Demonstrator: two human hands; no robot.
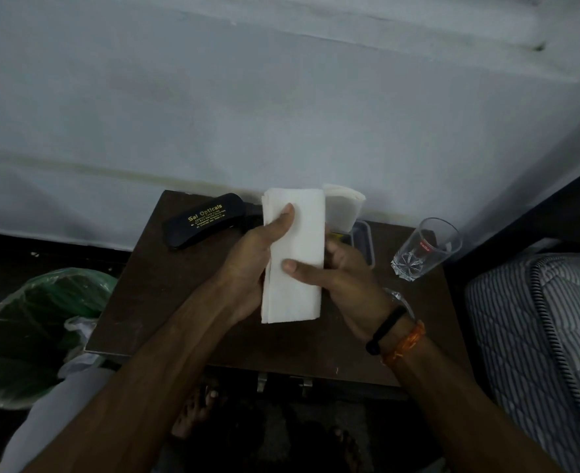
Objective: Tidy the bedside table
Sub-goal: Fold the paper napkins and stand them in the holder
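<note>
Dark wooden bedside table (165,322) against the pale wall, green-lined bin (32,332) at its left. Above its middle, folded white tissue (293,257) clamped by left hand (247,264) and right hand (346,278), thumbs pressed on top. Black spectacle case (201,221) rear left; clear glass (425,249) right.

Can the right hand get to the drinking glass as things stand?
Probably not yet. The right hand grips the folded tissues together with the left hand, so it is occupied. The path itself looks free: the glass stands upright on the table, to the hand's right with bare wood between.
</note>
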